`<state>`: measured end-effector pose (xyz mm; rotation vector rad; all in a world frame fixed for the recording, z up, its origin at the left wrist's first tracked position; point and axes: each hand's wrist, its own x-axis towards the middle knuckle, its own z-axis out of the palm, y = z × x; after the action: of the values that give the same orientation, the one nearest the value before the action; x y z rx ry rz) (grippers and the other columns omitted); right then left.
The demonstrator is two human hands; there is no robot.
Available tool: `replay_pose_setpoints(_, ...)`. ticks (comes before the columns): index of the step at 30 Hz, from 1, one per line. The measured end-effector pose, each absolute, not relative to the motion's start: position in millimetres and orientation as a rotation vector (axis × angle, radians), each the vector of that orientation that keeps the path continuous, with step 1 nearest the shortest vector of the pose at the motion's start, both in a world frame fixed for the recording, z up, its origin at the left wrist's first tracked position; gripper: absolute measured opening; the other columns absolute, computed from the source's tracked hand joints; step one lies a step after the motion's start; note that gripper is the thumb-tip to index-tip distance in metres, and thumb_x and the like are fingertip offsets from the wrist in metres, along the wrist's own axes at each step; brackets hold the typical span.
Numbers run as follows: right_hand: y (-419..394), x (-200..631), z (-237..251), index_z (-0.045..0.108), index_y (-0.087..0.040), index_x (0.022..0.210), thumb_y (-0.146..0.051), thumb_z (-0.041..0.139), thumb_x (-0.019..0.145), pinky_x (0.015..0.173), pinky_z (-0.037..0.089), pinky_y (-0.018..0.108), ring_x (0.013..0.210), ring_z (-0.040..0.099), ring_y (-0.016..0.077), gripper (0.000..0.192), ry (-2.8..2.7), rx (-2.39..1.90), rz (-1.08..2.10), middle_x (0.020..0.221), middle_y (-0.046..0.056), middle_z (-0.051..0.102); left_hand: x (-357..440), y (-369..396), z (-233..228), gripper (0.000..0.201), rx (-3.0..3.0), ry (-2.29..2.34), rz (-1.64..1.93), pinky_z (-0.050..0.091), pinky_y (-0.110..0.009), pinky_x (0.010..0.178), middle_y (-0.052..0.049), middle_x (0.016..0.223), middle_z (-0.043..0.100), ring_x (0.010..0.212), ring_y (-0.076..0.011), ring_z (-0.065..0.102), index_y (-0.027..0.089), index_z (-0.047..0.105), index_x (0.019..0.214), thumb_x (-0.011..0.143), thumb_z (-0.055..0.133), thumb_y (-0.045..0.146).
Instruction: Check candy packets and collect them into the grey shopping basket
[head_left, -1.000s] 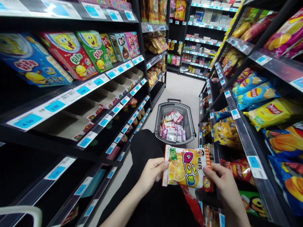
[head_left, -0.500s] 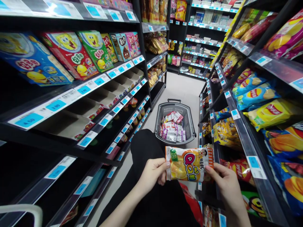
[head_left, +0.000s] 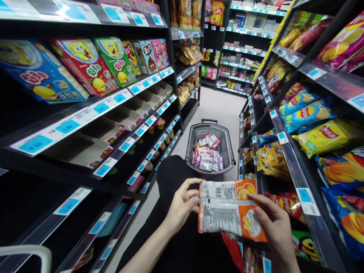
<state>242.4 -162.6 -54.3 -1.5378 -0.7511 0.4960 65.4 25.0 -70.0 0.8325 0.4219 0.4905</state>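
An orange and white candy bag is stretched between my two hands above my lap, its printed back with a barcode facing me. My left hand pinches the bag's left edge between thumb and fingers. At the other end, my right hand grips the orange side, thumb on top. Beyond my knee, a grey shopping basket stands on the floor with its handle at the far end. Several small silver, red and purple packets lie inside it.
Shelves with cartoon snack boxes and open cartons line the left. Chip bags fill the shelf on the right, close to my right hand. The aisle floor runs to a rear shelf. A white curved bar is at bottom left.
The candy bag has been turned over, from its colourful front to its printed back. My right hand has shifted its grip on it. The basket stays in place.
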Motion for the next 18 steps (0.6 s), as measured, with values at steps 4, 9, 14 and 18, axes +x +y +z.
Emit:
replay_pose_setpoints(4, -150.7, 239.9, -38.8, 0.071, -0.034, 0.103, -0.029, 0.071, 0.081, 0.069, 0.054, 0.018, 0.083, 0.071, 0.0149, 0.022, -0.699, -1.5, 0.768, 0.097, 0.0, 0.076, 63.1, 26.7, -67.0, 0.07, 0.909, 0.35, 0.243, 0.04, -0.014, 0.049, 0.003, 0.069, 0.065, 0.055, -0.0087, 0.056, 0.022, 0.054, 0.123, 0.061, 0.085, 0.032)
replay_pose_setpoints(9, -124.6, 240.3, -15.8, 0.072, -0.028, 0.104, -0.029, 0.069, 0.083, 0.073, 0.053, 0.025, 0.086, 0.069, 0.0185, 0.021, -1.009, -1.476, 1.154, 0.096, 0.003, 0.075, 63.6, 15.8, -56.6, 0.055, 1.07, 0.167, -0.151, 0.049, -0.026, 0.079, -0.004, 0.1, 0.07, 0.094, -0.0204, 0.062, 0.019, 0.064, 0.117, 0.067, 0.08, 0.036)
replay_pose_setpoints(14, -119.3, 252.6, -28.0, 0.067, -0.024, 0.111, -0.04, 0.06, 0.089, 0.069, 0.055, 0.027, 0.079, 0.068, 0.0173, 0.028, -0.697, -1.465, 0.636, 0.092, 0.005, 0.072, 69.8, 1.8, -58.2, 0.045, 0.927, 0.328, 0.038, 0.05, -0.032, 0.084, -0.008, 0.097, 0.075, 0.091, -0.0245, 0.067, 0.014, 0.072, 0.104, 0.069, 0.079, 0.041)
replay_pose_setpoints(18, -128.9, 237.4, -52.7, 0.056, -0.029, 0.124, -0.04, 0.069, 0.082, 0.068, 0.056, 0.024, 0.076, 0.068, 0.0146, 0.045, -0.543, -1.39, 0.424, 0.1, 0.004, 0.067, 75.3, -1.2, -56.9, 0.045, 0.601, 0.601, 0.442, 0.054, -0.033, 0.08, -0.011, 0.101, 0.075, 0.088, -0.0251, 0.07, 0.014, 0.068, 0.108, 0.072, 0.078, 0.039)
